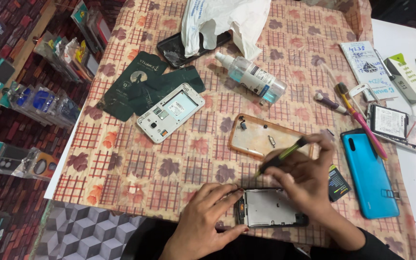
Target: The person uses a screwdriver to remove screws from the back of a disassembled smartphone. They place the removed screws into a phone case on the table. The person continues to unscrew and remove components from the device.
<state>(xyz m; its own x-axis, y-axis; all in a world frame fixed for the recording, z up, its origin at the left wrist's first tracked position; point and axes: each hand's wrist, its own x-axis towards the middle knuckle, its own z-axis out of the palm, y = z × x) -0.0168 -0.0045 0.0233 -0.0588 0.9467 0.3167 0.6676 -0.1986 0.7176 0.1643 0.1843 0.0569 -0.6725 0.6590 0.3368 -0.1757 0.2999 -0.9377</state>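
Note:
An opened phone frame (269,208) lies at the near edge of the table, its bare metal inside facing up. My left hand (203,219) rests beside it, fingers touching its left end and steadying it. My right hand (304,175) hovers over the frame and grips a thin screwdriver (281,157) with a green and black handle, its tip angled down to the left near the frame's top left corner. Just behind lies a clear orange-rimmed phone case (261,137) with a few small parts in it.
A white phone body (170,112) lies on dark green packets (140,86). Also here: a spray bottle (252,77), a white plastic bag (222,19), a black cracked phone (181,48), a teal phone back (369,175), a battery (388,121), and tools (357,118).

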